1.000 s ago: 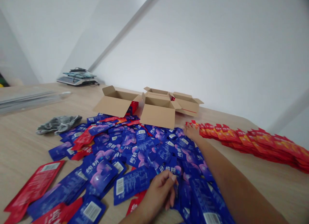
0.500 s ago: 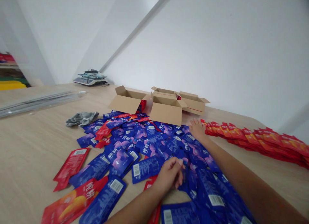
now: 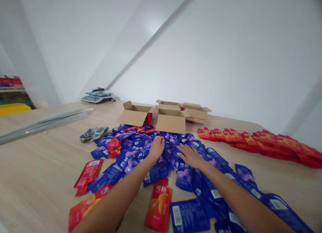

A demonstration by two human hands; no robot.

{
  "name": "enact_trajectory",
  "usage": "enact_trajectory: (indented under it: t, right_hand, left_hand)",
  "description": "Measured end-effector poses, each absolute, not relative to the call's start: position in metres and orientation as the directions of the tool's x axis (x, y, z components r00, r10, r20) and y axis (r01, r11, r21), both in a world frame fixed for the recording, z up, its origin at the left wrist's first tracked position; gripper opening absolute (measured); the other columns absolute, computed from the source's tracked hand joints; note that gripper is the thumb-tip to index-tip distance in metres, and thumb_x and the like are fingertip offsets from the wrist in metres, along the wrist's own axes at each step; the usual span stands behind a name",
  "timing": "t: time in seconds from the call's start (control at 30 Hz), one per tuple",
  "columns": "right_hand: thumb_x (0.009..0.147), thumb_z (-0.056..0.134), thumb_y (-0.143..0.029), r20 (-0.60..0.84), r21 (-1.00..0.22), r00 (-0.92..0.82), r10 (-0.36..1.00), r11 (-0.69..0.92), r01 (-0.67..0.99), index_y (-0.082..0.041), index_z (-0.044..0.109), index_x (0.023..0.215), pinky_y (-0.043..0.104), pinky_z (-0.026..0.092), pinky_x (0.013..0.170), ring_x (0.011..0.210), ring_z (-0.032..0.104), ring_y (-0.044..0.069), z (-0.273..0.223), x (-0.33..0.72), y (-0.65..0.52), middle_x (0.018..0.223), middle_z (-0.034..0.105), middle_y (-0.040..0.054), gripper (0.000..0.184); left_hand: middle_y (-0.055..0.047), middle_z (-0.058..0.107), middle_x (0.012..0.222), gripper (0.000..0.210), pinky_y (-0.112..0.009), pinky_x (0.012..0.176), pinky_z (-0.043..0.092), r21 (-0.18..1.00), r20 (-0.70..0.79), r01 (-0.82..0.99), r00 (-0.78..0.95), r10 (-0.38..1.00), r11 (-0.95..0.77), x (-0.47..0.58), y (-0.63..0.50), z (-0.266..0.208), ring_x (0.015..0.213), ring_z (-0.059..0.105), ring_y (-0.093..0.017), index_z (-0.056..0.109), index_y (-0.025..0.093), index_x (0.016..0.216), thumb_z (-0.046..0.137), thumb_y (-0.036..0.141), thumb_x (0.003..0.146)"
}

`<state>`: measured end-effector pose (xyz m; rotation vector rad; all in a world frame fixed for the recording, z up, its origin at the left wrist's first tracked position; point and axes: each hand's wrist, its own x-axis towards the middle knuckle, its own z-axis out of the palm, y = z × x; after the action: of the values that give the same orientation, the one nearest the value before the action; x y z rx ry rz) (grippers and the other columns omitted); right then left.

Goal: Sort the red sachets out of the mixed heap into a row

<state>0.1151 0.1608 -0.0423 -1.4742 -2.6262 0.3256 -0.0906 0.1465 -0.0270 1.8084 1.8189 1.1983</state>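
Observation:
My left hand [image 3: 156,149] is over the middle of a spread heap of blue pouches [image 3: 132,152], its fingers curled in; whatever they may hold is hidden. To its right, my right hand [image 3: 190,156] lies with fingers spread on the blue pouches, gripping nothing. Purple fruit pictures or barcodes show on many pouches. A red pouch [image 3: 159,206] with an orange fruit picture lies near the front, between my forearms. Beside it is a blue pouch [image 3: 190,215] with its barcode up. Another red pouch [image 3: 88,174] lies at the heap's left edge.
Behind the heap stand several open cardboard boxes [image 3: 171,123]. A long row of overlapping red pouches [image 3: 261,144] runs along the right. Grey gloves or cloth [image 3: 93,134], clear plastic-wrapped strips [image 3: 47,125] and a scale [image 3: 97,98] are at the left.
My left hand has moved forward and left, deeper over the heap. My right hand has come back from the row of red pouches onto the blue ones. The view has shifted too.

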Motion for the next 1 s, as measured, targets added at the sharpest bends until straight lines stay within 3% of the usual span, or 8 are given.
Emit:
enact_trajectory:
  t: [0.13, 0.27, 0.37, 0.43, 0.53, 0.73, 0.83, 1.0]
  right_hand:
    - [0.091, 0.023, -0.057, 0.006, -0.273, -0.56, 0.828, 0.54, 0.796, -0.033, 0.037, 0.139, 0.054, 0.015, 0.107, 0.137, 0.023, 0.029, -0.044, 0.128, 0.144, 0.149, 0.028, 0.0016, 0.056]
    - [0.092, 0.025, -0.055, 0.046, -0.331, -0.593, 0.804, 0.572, 0.751, -0.036, 0.041, 0.136, 0.054, 0.014, 0.107, 0.137, 0.021, 0.028, -0.047, 0.151, 0.127, 0.15, 0.027, -0.0011, 0.051]
    - [0.093, 0.023, -0.051, 0.116, -0.403, -0.562, 0.819, 0.556, 0.727, -0.032, 0.051, 0.129, 0.048, 0.018, 0.109, 0.135, 0.028, 0.024, -0.047, 0.165, 0.129, 0.144, 0.039, 0.0, 0.049]
    - [0.094, 0.024, -0.048, 0.205, -0.431, -0.486, 0.85, 0.524, 0.735, -0.025, 0.054, 0.127, 0.042, 0.023, 0.109, 0.131, 0.034, 0.021, -0.047, 0.17, 0.138, 0.139, 0.045, 0.0048, 0.051]
    - [0.093, 0.028, -0.046, 0.277, -0.413, -0.389, 0.879, 0.474, 0.778, -0.02, 0.048, 0.133, 0.041, 0.026, 0.107, 0.131, 0.033, 0.021, -0.046, 0.169, 0.154, 0.142, 0.041, 0.0081, 0.052]
    - [0.092, 0.024, -0.053, 0.028, -0.297, -0.467, 0.884, 0.453, 0.84, -0.032, 0.038, 0.139, 0.057, 0.017, 0.105, 0.137, 0.021, 0.029, -0.049, 0.162, 0.159, 0.149, 0.03, 0.0009, 0.053]
    - [0.092, 0.022, -0.052, -0.02, -0.256, -0.453, 0.891, 0.434, 0.864, -0.031, 0.039, 0.138, 0.057, 0.014, 0.105, 0.136, 0.023, 0.029, -0.052, 0.168, 0.15, 0.148, 0.032, 0.0004, 0.054]
    - [0.093, 0.019, -0.049, 0.033, -0.228, -0.414, 0.91, 0.41, 0.883, -0.028, 0.04, 0.138, 0.053, 0.014, 0.107, 0.136, 0.023, 0.026, -0.057, 0.179, 0.131, 0.146, 0.035, 0.002, 0.054]
  left_hand:
    - [-0.015, 0.057, 0.125, 0.033, -0.037, 0.105, 0.029, 0.531, 0.288, 0.838, -0.043, 0.957, -0.122, -0.106, 0.191, -0.023, 0.121, 0.046, -0.024, 0.058, 0.013, 0.113, 0.041, 0.018, 0.086]
    - [-0.011, 0.05, 0.134, 0.04, -0.059, 0.101, 0.024, 0.368, 0.214, 0.926, 0.008, 0.977, -0.088, -0.1, 0.217, -0.03, 0.127, 0.036, -0.035, 0.052, 0.026, 0.124, 0.041, 0.038, 0.088]
    - [-0.011, 0.046, 0.138, 0.05, -0.066, 0.096, 0.022, 0.277, 0.188, 0.953, 0.07, 0.98, -0.121, -0.086, 0.215, -0.04, 0.127, 0.033, -0.042, 0.049, 0.031, 0.128, 0.039, 0.054, 0.085]
    - [-0.011, 0.045, 0.139, 0.055, -0.064, 0.097, 0.023, 0.238, 0.189, 0.955, 0.135, 0.973, -0.178, -0.073, 0.203, -0.047, 0.126, 0.034, -0.042, 0.046, 0.033, 0.131, 0.038, 0.059, 0.084]
    - [-0.006, 0.045, 0.14, 0.057, -0.057, 0.098, 0.027, 0.212, 0.183, 0.94, 0.229, 0.956, -0.266, -0.057, 0.181, -0.052, 0.128, 0.035, -0.038, 0.043, 0.037, 0.133, 0.037, 0.064, 0.083]
    - [-0.004, 0.061, 0.122, 0.044, -0.027, 0.095, 0.038, 0.225, 0.183, 0.925, 0.268, 0.946, -0.306, -0.065, 0.183, -0.034, 0.113, 0.054, -0.019, 0.057, 0.024, 0.119, 0.027, 0.042, 0.093]
    - [-0.014, 0.06, 0.122, 0.043, -0.03, 0.097, 0.037, 0.202, 0.179, 0.96, 0.158, 0.971, -0.194, -0.073, 0.206, -0.024, 0.115, 0.053, -0.023, 0.056, 0.013, 0.118, 0.036, 0.037, 0.089]
    - [-0.022, 0.056, 0.125, 0.067, -0.04, 0.095, 0.039, 0.168, 0.061, 0.985, 0.038, 0.997, -0.048, -0.056, 0.241, -0.024, 0.118, 0.05, -0.036, 0.054, 0.01, 0.121, 0.056, 0.056, 0.073]
